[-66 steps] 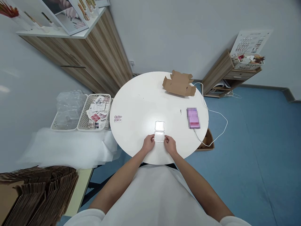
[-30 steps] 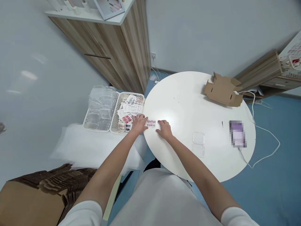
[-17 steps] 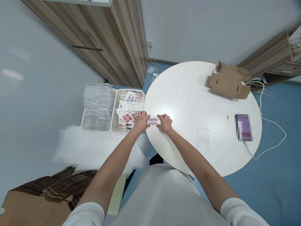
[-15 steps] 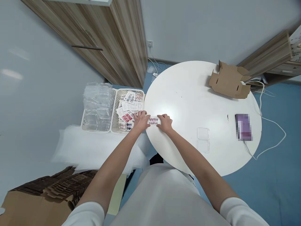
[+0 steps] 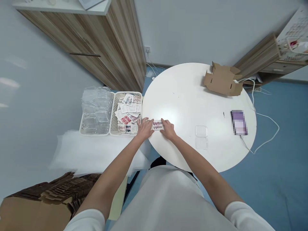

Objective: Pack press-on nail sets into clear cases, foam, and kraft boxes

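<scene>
A small card of press-on nails (image 5: 157,125) shows two rows of pinkish-purple nails, held close to the left edge of the white round table. My left hand (image 5: 144,129) grips the card's left end between thumb and finger, its other fingers reaching toward the basket. On the right end, my right hand (image 5: 169,129) pinches the card in the same way. Just left of my left hand stands a white basket (image 5: 114,116) with several nail cards (image 5: 125,119) and printed papers in it. An open clear plastic case (image 5: 201,138) lies to the right of my hands.
A second basket (image 5: 82,127) holds stacked clear plastic cases (image 5: 97,104). Across the table (image 5: 178,96) are an unfolded cardboard box (image 5: 222,81) and a pixelated purple device (image 5: 239,123) with a white cable. White sheets (image 5: 96,152) and flattened cardboard (image 5: 36,205) sit at lower left.
The view has shifted, so the table and its objects appear further left. Both hands keep hold of the nail card, and the fingers of my left hand sit slightly differently.
</scene>
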`<action>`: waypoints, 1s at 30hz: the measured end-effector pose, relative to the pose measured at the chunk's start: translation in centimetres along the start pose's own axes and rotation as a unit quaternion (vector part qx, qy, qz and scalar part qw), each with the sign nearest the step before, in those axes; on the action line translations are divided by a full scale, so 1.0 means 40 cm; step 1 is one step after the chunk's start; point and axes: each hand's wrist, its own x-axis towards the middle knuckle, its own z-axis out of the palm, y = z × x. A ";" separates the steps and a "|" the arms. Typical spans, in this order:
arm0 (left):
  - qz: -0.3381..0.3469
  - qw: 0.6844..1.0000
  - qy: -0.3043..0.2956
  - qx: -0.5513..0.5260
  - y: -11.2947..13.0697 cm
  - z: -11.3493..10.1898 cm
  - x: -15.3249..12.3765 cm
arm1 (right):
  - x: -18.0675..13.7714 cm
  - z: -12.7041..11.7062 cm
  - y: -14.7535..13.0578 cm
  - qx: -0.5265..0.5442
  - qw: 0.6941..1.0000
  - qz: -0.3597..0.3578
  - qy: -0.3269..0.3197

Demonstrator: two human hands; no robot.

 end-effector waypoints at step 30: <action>0.039 0.998 -0.049 0.008 0.591 0.231 -0.014 | -0.429 -0.281 0.476 -0.059 0.998 0.032 0.006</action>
